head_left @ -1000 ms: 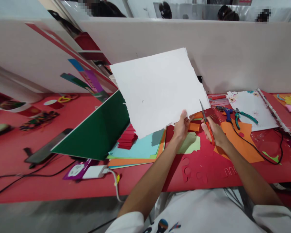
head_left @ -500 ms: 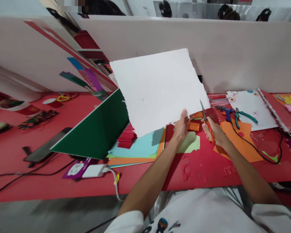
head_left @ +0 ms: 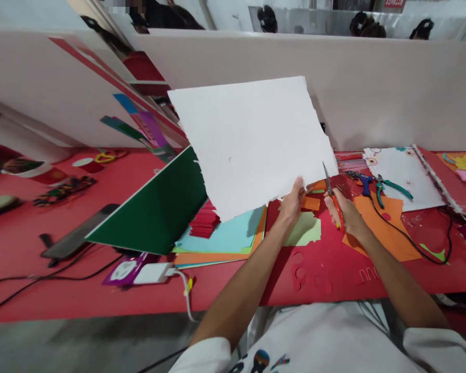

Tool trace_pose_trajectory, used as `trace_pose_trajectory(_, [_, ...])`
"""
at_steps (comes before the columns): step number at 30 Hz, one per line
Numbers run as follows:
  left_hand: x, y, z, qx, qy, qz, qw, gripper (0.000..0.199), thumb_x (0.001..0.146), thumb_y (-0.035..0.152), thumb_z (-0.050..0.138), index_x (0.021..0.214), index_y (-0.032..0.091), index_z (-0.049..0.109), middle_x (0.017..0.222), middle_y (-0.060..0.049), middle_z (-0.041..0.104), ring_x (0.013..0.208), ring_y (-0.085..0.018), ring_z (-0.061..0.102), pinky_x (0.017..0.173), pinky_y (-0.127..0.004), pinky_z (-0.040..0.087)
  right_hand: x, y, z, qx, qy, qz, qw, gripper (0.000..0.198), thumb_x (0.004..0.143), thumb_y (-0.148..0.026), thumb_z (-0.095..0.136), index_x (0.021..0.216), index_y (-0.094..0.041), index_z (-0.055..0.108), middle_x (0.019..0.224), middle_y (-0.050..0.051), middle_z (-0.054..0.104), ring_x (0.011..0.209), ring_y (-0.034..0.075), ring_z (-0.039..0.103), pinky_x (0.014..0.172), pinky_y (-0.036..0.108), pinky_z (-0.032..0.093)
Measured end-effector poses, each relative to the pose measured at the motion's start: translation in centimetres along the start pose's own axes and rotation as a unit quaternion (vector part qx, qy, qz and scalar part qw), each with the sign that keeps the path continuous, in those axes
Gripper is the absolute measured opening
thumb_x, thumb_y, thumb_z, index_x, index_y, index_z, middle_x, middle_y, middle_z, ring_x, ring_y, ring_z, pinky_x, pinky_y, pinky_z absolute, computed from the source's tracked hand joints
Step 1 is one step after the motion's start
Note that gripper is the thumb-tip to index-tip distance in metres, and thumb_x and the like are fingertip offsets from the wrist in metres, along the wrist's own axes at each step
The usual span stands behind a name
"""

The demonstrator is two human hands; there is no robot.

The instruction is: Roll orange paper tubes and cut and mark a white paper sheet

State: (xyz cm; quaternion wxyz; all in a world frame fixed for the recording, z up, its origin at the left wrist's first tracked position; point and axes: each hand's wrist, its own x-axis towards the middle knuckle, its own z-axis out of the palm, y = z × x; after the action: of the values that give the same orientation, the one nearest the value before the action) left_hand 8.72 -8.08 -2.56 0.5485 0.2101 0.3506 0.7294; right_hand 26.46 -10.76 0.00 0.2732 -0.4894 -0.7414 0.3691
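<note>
A large white board (head_left: 252,140) with ragged side edges is held up tilted above the table. My left hand (head_left: 292,201) grips its lower edge, thumb on the front face and fingers hidden behind. In my right hand (head_left: 345,211) is a pair of scissors (head_left: 337,207) with red-orange handles, blades pointing up beside the board's lower right corner. The blades look closed or nearly so. Beneath the hands lie a pale green paper piece (head_left: 306,229) and small orange scraps (head_left: 310,203). A dark green board (head_left: 151,207) leans behind the white board's left edge.
Coloured paper sheets (head_left: 233,233) carry a red paper stack (head_left: 204,220). To the right are a blue glue gun (head_left: 365,182), green-handled pliers (head_left: 394,187) and orange paper (head_left: 392,228) crossed by a black cord. A white adapter (head_left: 153,273) sits near the front edge. A partition (head_left: 373,88) stands behind.
The white board has tilted slightly, its upper left corner shifting left and up. Both hands keep their holds, and the scissors stay beside the board's corner.
</note>
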Motion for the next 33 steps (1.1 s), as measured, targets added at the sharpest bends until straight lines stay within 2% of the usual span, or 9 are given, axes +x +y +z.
trace_pose_trajectory(3, [-0.10, 0.10, 0.23, 0.001, 0.015, -0.002, 1.000, 0.031, 0.075, 0.043, 0.094, 0.085, 0.022, 0.073, 0.091, -0.002, 0.080, 0.115, -0.028, 0.076, 0.111, -0.045, 0.058, -0.04, -0.13, 0.08, 0.005, 0.004, 0.004, 1.000, 0.042, 0.105, -0.065, 0.044, 0.115, -0.025, 0.054, 0.071, 0.000, 0.065, 0.058, 0.020, 0.064, 0.058, 0.028, 0.045])
trace_pose_trajectory(7, [-0.27, 0.26, 0.35, 0.010, 0.000, -0.002, 1.000, 0.029, 0.078, 0.043, 0.092, 0.087, 0.023, 0.074, 0.099, -0.004, 0.082, 0.116, -0.028, 0.076, 0.107, -0.043, 0.059, -0.05, -0.23, 0.21, 0.008, 0.008, 0.014, 1.000, 0.040, 0.105, -0.064, 0.045, 0.113, -0.026, 0.053, 0.071, -0.001, 0.065, 0.056, 0.019, 0.063, 0.057, 0.028, 0.044])
trace_pose_trajectory(13, [-0.18, 0.09, 0.12, -0.010, 0.003, -0.005, 1.000, 0.027, 0.077, 0.039, 0.093, 0.082, 0.021, 0.073, 0.096, -0.003, 0.081, 0.106, -0.024, 0.078, 0.105, -0.042, 0.060, 0.03, -0.14, 0.54, 0.015, 0.017, 0.016, 1.000, 0.042, 0.105, -0.066, 0.042, 0.110, -0.026, 0.052, 0.069, -0.001, 0.063, 0.055, 0.019, 0.062, 0.056, 0.028, 0.044])
trace_pose_trajectory(17, [-0.11, 0.04, 0.04, -0.012, 0.001, -0.006, 1.000, 0.027, 0.076, 0.038, 0.094, 0.085, 0.021, 0.074, 0.097, -0.004, 0.081, 0.105, -0.023, 0.077, 0.106, -0.041, 0.059, 0.06, -0.15, 0.66, 0.024, 0.019, 0.014, 0.999, 0.040, 0.105, -0.066, 0.043, 0.107, -0.027, 0.051, 0.066, -0.002, 0.060, 0.054, 0.019, 0.061, 0.055, 0.028, 0.042])
trace_pose_trajectory(24, [-0.01, -0.10, -0.19, -0.019, 0.002, -0.007, 1.000, 0.032, 0.074, 0.040, 0.095, 0.074, 0.021, 0.069, 0.074, 0.002, 0.071, 0.093, -0.019, 0.075, 0.107, -0.041, 0.058, 0.05, -0.33, 0.60, 0.010, 0.031, 0.006, 0.999, 0.036, 0.105, -0.062, 0.046, 0.104, -0.026, 0.051, 0.065, -0.003, 0.060, 0.054, 0.018, 0.060, 0.057, 0.027, 0.041])
trace_pose_trajectory(29, [-0.05, 0.00, -0.15, -0.013, 0.002, -0.002, 1.000, 0.033, 0.072, 0.042, 0.096, 0.077, 0.022, 0.069, 0.069, 0.003, 0.065, 0.091, -0.019, 0.073, 0.105, -0.040, 0.058, 0.09, -0.16, 0.62, -0.006, 0.053, -0.009, 0.999, 0.038, 0.105, -0.062, 0.046, 0.104, -0.025, 0.054, 0.070, -0.001, 0.064, 0.063, 0.019, 0.065, 0.064, 0.029, 0.043])
trace_pose_trajectory(33, [0.00, -0.18, -0.30, -0.003, 0.013, -0.008, 1.000, 0.034, 0.076, 0.042, 0.094, 0.073, 0.023, 0.066, 0.063, 0.004, 0.060, 0.090, -0.019, 0.073, 0.107, -0.040, 0.057, 0.03, -0.22, 0.56, -0.005, 0.057, -0.008, 0.998, 0.039, 0.105, -0.063, 0.047, 0.103, -0.025, 0.054, 0.070, -0.001, 0.064, 0.063, 0.020, 0.066, 0.064, 0.029, 0.043])
